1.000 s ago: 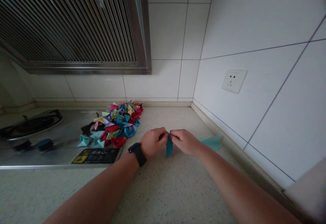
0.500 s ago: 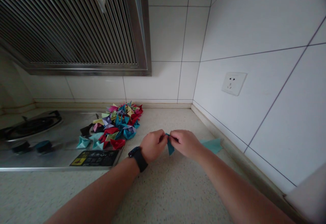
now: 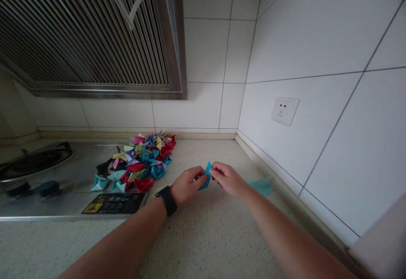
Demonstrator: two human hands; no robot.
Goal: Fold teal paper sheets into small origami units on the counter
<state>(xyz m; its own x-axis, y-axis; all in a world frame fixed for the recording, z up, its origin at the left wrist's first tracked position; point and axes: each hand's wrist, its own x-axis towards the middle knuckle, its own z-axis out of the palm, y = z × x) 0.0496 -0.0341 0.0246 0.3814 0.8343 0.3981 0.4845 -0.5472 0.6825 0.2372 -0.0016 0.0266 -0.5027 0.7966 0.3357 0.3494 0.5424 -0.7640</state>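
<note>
A small folded piece of blue paper [image 3: 207,175] is held between my two hands above the counter. My left hand [image 3: 189,182], with a black watch on its wrist, pinches the paper's left side. From the right, my right hand [image 3: 229,178] grips its other edge between thumb and fingers. One pointed corner of the paper sticks up between the hands, and part of it is hidden behind the fingers. Light teal paper [image 3: 260,186] lies on the counter, partly behind my right forearm.
A pile of colourful folded paper pieces [image 3: 139,160] covers the right end of the gas stove [image 3: 79,160] and the counter beside it. Overhead at left hangs a range hood [image 3: 108,88]. A wall socket [image 3: 285,111] is on the right tiled wall.
The blue paper has turned so a corner points up instead of down, and my fingers have shifted on it. The view has tilted slightly upward.
</note>
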